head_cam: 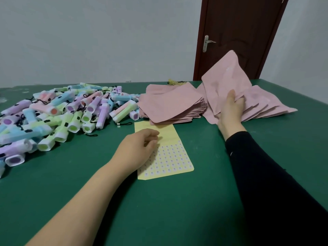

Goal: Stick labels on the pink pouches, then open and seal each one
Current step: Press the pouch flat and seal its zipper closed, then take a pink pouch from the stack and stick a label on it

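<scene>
A yellow label sheet [170, 157] lies flat on the green table, its lower half covered with several small stickers. My left hand [140, 146] rests on the sheet's left side with fingers curled, fingertips at the top row of stickers. A neat stack of pink pouches [170, 105] sits just behind the sheet. To its right, my right hand [230, 107] grips one pink pouch [223, 75] and holds it tilted up above a fanned pile of pink pouches [262, 102].
A big heap of pastel toy flashlights [58, 114] with black cords covers the table's left side. The green table [159, 210] stretches toward me. A dark red door [237, 32] and white wall stand behind the table. A small yellow object [174, 82] lies behind the pouches.
</scene>
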`<state>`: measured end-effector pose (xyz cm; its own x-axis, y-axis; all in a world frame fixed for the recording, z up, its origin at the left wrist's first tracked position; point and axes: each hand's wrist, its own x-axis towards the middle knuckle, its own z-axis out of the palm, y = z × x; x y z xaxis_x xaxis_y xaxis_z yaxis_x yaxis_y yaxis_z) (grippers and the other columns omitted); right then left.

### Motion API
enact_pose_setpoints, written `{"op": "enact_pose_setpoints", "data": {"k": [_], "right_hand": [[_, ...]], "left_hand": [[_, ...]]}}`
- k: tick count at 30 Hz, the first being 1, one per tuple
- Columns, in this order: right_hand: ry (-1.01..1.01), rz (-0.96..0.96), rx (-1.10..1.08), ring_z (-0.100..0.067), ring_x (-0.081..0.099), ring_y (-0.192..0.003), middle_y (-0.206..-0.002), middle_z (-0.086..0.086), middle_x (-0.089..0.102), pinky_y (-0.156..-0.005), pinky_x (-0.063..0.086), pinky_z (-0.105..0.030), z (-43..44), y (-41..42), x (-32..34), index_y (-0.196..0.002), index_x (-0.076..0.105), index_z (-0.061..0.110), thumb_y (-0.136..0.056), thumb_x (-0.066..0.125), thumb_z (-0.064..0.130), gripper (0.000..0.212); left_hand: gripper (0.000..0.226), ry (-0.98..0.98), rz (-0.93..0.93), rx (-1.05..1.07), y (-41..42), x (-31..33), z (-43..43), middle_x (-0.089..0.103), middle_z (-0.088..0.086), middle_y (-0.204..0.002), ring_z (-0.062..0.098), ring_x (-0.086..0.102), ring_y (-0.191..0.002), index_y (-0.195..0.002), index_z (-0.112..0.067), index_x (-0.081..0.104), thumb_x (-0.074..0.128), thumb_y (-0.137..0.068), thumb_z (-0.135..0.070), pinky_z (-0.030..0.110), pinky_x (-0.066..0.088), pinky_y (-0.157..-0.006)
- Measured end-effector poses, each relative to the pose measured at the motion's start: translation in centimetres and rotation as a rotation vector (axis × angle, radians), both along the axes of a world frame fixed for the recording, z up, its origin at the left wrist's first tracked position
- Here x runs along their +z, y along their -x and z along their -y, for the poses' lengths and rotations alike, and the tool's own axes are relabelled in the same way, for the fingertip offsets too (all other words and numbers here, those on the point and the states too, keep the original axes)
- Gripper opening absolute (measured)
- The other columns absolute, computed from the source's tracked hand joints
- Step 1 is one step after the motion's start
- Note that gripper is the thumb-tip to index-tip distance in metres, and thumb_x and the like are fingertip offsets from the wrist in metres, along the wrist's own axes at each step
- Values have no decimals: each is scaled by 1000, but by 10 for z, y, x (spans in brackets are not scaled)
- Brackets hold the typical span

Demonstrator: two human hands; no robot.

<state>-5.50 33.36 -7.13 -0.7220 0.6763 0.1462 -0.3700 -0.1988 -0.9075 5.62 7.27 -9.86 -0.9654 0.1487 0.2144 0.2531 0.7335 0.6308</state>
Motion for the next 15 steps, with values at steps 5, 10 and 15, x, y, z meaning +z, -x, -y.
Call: {"op": "enact_pose_setpoints", "data": {"k": [5, 10, 15], "right_hand": [[-123, 16, 14, -14, 55, -114, -121, 7, 57, -98, 47, -28, -5, -2, -4, -129, 49, 18, -102, 44, 27, 29], [-211, 57, 90, -12, 60, -97, -97, 18, 60, -73, 49, -19, -3, 0, -9, -108, 52, 28, -101, 48, 29, 8], [-332, 94, 86, -14, 57, -98, -98, 15, 59, -79, 45, -25, -2, 1, -9, -125, 54, 20, -101, 46, 30, 28]], "left_hand": [[32, 17, 4, -24, -1, -1, 0, 66, -17, -119, -5, 58, -104, -130, -28, 58, 55, -99, -21, -4, 31, -80], [33, 28, 8, -36, -1, -1, 0, 65, -17, -121, -8, 56, -103, -131, -28, 57, 55, -99, -20, -7, 31, -77], [34, 31, 4, -41, -2, -1, 1, 65, -17, -123, -8, 55, -105, -131, -28, 57, 55, -99, -21, -7, 29, -78]]}}
